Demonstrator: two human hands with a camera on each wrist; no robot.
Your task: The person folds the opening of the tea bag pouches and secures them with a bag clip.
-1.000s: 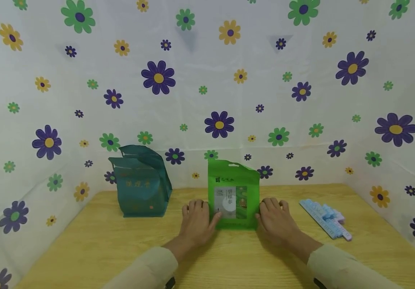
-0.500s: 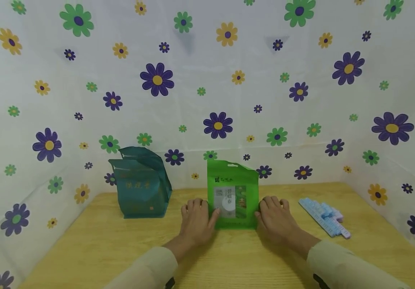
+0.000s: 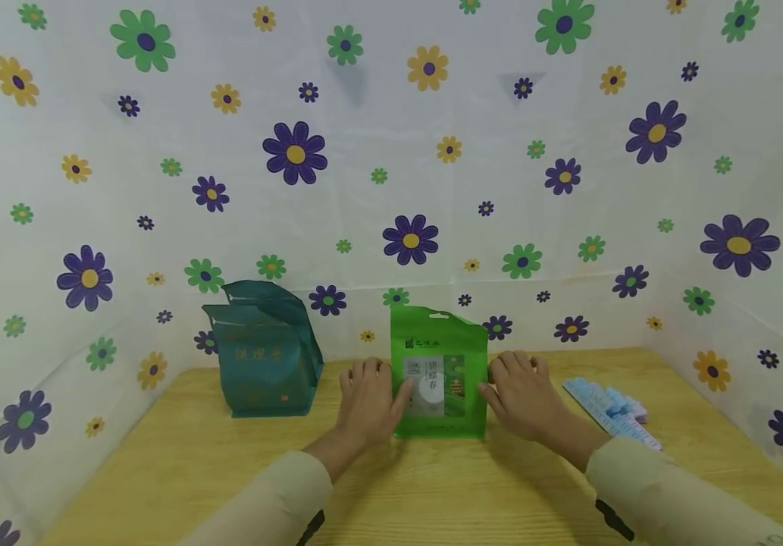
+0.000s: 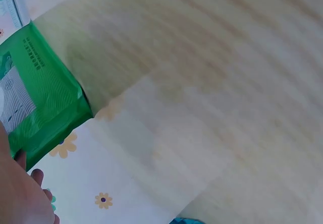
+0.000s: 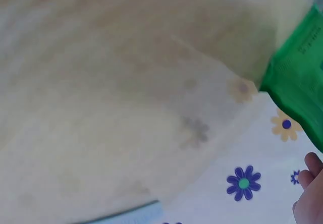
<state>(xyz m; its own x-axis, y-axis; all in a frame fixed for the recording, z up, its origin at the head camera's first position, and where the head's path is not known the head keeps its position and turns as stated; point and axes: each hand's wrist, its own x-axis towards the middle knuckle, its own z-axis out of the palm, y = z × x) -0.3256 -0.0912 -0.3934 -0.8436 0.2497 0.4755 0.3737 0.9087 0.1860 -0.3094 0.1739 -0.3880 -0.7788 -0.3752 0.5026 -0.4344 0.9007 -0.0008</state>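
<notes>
Both hands are on the green bag (image 3: 439,371), and you've got it upright on the wooden table (image 3: 425,493), right in front of you. Your left hand (image 3: 367,402) pinches one side, thumb across the front; your right hand (image 3: 524,398) pinches the opposite edge. Over to the left, two teal bags (image 3: 264,371) stand together; pale blue pieces (image 3: 596,400) lie just beyond your right wrist, partly hidden.

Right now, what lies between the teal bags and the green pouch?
In the head view: the left hand, gripping the side of the green pouch, then a strip of bare tabletop beside the teal bags.
</notes>
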